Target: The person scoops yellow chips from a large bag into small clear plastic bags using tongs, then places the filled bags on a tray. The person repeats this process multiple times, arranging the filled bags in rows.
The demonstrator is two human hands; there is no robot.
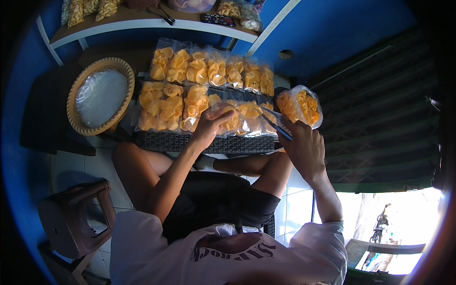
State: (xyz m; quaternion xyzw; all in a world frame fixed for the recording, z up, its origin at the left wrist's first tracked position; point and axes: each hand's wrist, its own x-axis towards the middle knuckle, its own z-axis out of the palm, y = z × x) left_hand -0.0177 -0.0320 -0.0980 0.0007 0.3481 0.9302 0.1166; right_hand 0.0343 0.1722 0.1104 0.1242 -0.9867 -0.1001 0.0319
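My right hand is closed around a pair of tongs with a dark blue handle. Their tips reach left to an orange cracker at the mouth of a clear plastic bag. On that bag's left side my left hand is closed, its fingers curled at the plastic; their exact hold is partly hidden. Filled bags of crackers lie in two rows across the dark woven table. To the right of the tongs stands a large clear bag of loose crackers.
On the left, a round woven basket holds a stack of clear plastic bags. A shelf with snack packs and a remote control runs along the back. A brown plastic stool stands at lower left, a dark shutter at right.
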